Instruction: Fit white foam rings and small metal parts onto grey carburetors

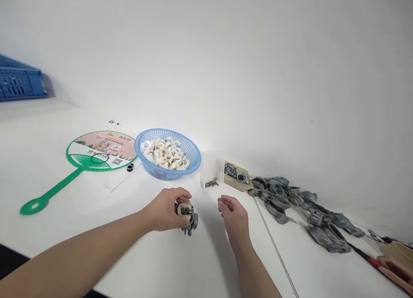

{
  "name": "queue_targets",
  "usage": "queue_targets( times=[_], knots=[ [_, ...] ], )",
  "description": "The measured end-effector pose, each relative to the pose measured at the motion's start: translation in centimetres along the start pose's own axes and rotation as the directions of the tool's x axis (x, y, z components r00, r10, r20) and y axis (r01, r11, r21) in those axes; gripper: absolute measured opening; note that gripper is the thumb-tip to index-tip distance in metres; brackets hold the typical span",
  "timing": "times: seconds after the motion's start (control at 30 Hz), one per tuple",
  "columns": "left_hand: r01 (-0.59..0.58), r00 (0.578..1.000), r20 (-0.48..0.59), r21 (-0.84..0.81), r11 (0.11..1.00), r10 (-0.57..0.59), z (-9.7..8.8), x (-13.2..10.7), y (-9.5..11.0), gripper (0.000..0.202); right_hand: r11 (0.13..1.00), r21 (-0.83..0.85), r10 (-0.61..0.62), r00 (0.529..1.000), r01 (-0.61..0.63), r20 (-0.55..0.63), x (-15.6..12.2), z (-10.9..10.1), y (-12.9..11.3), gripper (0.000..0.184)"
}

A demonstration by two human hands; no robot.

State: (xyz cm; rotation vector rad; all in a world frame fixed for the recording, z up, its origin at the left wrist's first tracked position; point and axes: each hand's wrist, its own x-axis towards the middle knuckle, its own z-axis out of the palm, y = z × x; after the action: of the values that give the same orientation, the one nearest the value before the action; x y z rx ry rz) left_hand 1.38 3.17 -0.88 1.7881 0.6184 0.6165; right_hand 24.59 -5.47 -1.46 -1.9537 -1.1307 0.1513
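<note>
One fitting (189, 216), left hand (166, 209); one basket (164, 173)

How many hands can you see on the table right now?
3: left hand holding a grey part, right hand open beside it, another person's hand at the bottom-right corner, partly cut off.

Bright, even light nearly washes out the white flat bench (38, 160). A soft shadow falls right of the blue plastic crate (17, 80). The corners look bent and blurred.
</note>
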Motion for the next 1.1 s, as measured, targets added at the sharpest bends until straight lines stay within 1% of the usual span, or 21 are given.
queue_targets(
  times=[0.07, 0.1, 0.2, 0.27, 0.33, 0.4, 0.5, 0.67, 0.73, 0.9, 1.1],
  knots=[
    [-0.017, 1.0, -0.006, 0.014, 1.0, 0.017, 0.0, 0.1, -0.1, 0.057, 0.977, -0.198, -0.08, 0.997, 0.082, 0.017, 2.2, -0.2, 0.1, 0.03],
    [-0.028, 1.0, -0.01, 0.022, 0.999, 0.028, 0.0, 0.1, -0.2, 0.057, 0.955, -0.272, -0.112, 0.993, 0.118, 0.04, 3.4, -0.2, 0.0, 0.028],
    [-0.067, 0.997, -0.021, 0.047, 0.997, 0.068, 0.0, 0.2, -0.4, 0.055, 0.884, -0.411, -0.173, 0.973, 0.222, 0.153, 6.8, -0.2, -0.9, 0.027],
    [-0.085, 0.996, -0.029, 0.067, 0.994, 0.088, -0.1, 0.2, -0.4, 0.053, 0.819, -0.483, -0.205, 0.944, 0.31, 0.259, 8.4, -0.1, -1.4, 0.029],
    [-0.099, 0.994, -0.036, 0.09, 0.991, 0.102, -0.2, 0.2, -0.3, 0.051, 0.752, -0.53, -0.22, 0.907, 0.392, 0.359, 9.3, 0.1, -1.7, 0.03],
    [-0.107, 0.993, -0.037, 0.116, 0.987, 0.112, -0.3, 0.2, -0.2, 0.05, 0.695, -0.561, -0.214, 0.874, 0.45, 0.436, 9.6, 0.4, -1.7, 0.031],
    [-0.108, 0.993, -0.035, 0.143, 0.984, 0.114, -0.5, 0.2, -0.1, 0.05, 0.638, -0.59, -0.189, 0.844, 0.495, 0.503, 9.4, 0.7, -1.5, 0.033],
    [-0.11, 0.992, -0.044, 0.161, 0.981, 0.118, -0.6, 0.2, 0.0, 0.05, 0.586, -0.613, -0.187, 0.824, 0.53, 0.534, 8.9, 1.2, -0.8, 0.038],
    [-0.114, 0.991, -0.044, 0.164, 0.98, 0.123, -0.6, 0.2, 0.1, 0.049, 0.571, -0.626, -0.196, 0.829, 0.531, 0.524, 8.7, 1.3, -0.4, 0.041],
    [-0.123, 0.991, -0.04, 0.17, 0.978, 0.131, -0.6, 0.2, 0.1, 0.047, 0.541, -0.677, -0.222, 0.861, 0.499, 0.457, 8.3, 1.3, 0.7, 0.045],
    [-0.122, 0.991, -0.042, 0.166, 0.979, 0.131, -0.4, 0.2, -0.1, 0.048, 0.523, -0.687, -0.261, 0.862, 0.504, 0.434, 8.1, 1.3, 1.3, 0.043]
  ],
)
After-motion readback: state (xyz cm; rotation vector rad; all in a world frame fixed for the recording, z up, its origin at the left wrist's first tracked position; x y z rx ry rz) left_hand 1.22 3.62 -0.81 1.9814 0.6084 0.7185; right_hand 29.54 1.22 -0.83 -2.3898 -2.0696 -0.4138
